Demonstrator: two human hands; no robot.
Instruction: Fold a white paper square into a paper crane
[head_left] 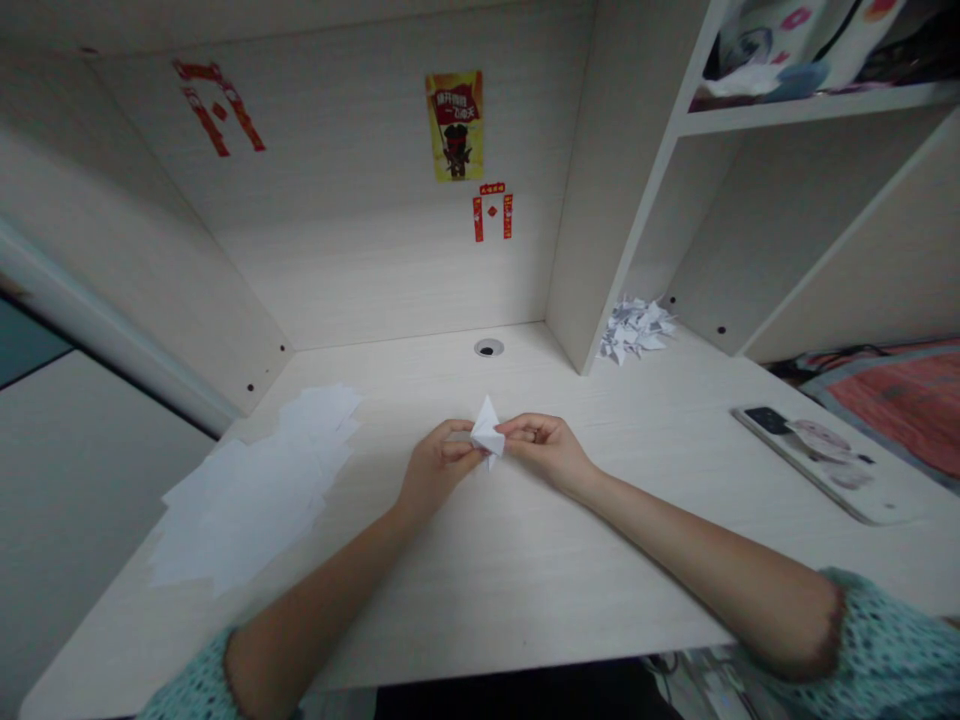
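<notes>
A small piece of folded white paper (487, 430) is held between both hands over the middle of the desk, one point of it upward and a smaller tip downward. My left hand (442, 462) pinches its left side with thumb and fingers. On the right side, my right hand (546, 446) grips the paper between thumb and fingertips. Parts of the paper's edges are hidden behind the fingers. To the left lies a spread of flat white paper sheets (259, 490), overlapping one another.
A heap of small folded white papers (636, 328) sits behind the upright divider (637, 180). A phone (821, 462) lies at the right, near a red cloth (900, 400). The back panel has a round cable hole (489, 347) in front of it and stickers (455, 125) on it.
</notes>
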